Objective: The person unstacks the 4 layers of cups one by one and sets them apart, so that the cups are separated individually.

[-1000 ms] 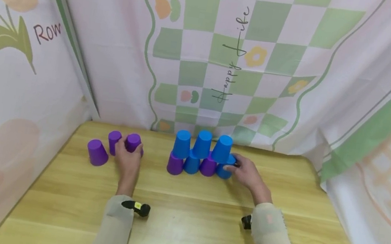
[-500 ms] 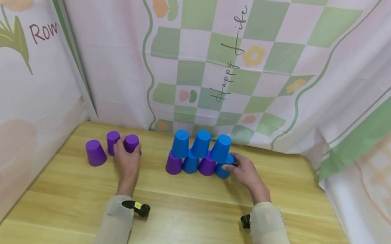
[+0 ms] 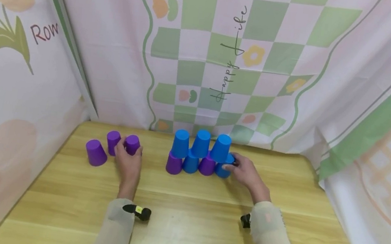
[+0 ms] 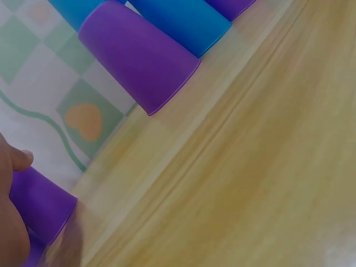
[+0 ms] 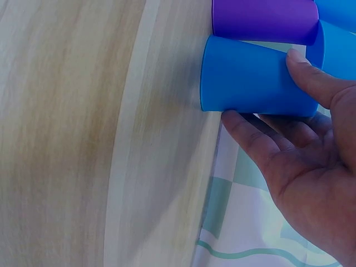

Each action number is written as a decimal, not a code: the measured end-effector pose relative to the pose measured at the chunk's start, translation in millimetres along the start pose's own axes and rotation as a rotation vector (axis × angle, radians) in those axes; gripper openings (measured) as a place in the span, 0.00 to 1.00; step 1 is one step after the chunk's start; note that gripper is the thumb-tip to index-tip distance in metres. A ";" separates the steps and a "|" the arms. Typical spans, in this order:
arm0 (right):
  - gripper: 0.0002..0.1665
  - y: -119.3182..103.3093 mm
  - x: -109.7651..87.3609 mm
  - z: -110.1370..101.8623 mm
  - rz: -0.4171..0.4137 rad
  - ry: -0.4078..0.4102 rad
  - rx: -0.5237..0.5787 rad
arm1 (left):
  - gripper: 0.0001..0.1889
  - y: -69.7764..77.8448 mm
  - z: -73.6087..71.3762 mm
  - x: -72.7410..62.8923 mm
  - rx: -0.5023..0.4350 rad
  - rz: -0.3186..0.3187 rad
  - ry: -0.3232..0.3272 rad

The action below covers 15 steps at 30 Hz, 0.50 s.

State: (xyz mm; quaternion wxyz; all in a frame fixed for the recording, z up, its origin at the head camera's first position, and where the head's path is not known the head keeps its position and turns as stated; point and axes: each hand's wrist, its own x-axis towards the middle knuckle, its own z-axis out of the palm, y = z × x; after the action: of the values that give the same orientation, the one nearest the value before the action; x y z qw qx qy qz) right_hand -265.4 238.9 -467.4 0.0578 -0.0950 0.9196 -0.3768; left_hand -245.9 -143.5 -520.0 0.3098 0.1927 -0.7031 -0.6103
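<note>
Head view bright; wrist views dimmer; soft shadow across tabletop point(image 5: 167, 183).

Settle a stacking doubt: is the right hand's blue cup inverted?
Inverted: the held blue cup stands wide rim down, narrow end up.

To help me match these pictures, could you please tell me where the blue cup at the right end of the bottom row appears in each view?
Head: the blue cup is below and right of centre, held by the right hand.
Left wrist: not in this picture.
Right wrist: the blue cup is upper right, in that hand's grip.
Shared landmark: the checkered curtain, visible in all three.
</note>
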 end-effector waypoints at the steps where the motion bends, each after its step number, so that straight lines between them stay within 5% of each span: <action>1: 0.32 0.2 0.0 0.1 0.001 0.000 0.002 | 0.36 0.9 -0.2 -0.8 -0.004 0.002 0.001; 15: 0.34 2.5 1.1 0.3 -0.006 0.000 0.005 | 0.34 24.2 -4.8 -8.7 -0.069 0.086 0.016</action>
State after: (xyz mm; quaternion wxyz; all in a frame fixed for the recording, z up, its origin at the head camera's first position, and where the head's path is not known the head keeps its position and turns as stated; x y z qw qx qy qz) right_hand -266.8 240.2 -469.4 0.0567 -0.0975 0.9184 -0.3793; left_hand -233.7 -137.1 -497.8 0.3479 0.1567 -0.6866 -0.6188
